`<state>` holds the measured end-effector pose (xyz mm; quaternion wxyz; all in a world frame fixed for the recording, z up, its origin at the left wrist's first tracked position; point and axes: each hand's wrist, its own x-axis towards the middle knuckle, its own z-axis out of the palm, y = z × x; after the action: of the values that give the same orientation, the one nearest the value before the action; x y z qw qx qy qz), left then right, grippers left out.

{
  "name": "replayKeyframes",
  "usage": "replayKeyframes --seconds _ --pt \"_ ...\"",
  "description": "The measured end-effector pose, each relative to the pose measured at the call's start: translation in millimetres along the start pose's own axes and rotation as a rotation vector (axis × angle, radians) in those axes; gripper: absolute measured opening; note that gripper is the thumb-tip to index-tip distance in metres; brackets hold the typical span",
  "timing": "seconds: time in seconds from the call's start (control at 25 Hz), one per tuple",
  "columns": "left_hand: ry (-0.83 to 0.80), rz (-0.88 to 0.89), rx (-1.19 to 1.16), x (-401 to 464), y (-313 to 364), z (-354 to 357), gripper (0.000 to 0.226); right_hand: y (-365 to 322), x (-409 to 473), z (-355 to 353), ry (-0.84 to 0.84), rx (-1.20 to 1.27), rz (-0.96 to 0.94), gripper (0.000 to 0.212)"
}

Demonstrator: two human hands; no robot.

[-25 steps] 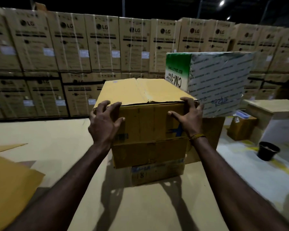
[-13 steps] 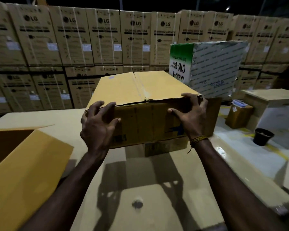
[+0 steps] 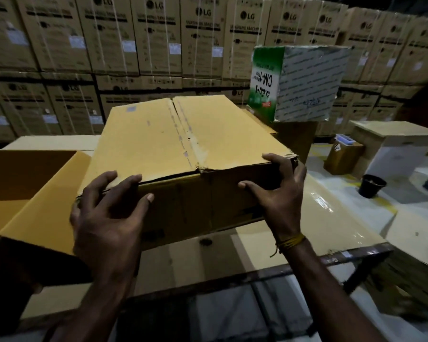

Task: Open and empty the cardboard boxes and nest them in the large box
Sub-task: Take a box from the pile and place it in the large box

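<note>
Head view: closed yellow-brown cardboard box, flaps meeting along a taped centre seam, held above the cardboard-covered table; left hand grips its near left corner, right hand grips its near right corner, fingers curled over the top edge. Open large brown cardboard box just beside it at left. Behind right: green-and-white printed carton atop another box; further right a black bucket on the floor; stacked brown washing-machine cartons wall the rear.
</note>
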<state>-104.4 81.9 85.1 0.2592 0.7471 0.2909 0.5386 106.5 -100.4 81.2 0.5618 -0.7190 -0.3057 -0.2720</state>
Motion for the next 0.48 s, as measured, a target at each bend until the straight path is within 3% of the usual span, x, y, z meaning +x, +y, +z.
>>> replayKeyframes --seconds 0.2,0.48 --pt "0.018 -0.020 0.033 -69.6 14.1 -29.2 0.038 7.3 -57.0 -45.4 -0.094 0.059 0.030 0.066" --pt "-0.110 -0.163 0.169 -186.2 15.5 12.0 0.038 98.7 -117.5 -100.8 -0.269 -0.038 0.177 0.063"
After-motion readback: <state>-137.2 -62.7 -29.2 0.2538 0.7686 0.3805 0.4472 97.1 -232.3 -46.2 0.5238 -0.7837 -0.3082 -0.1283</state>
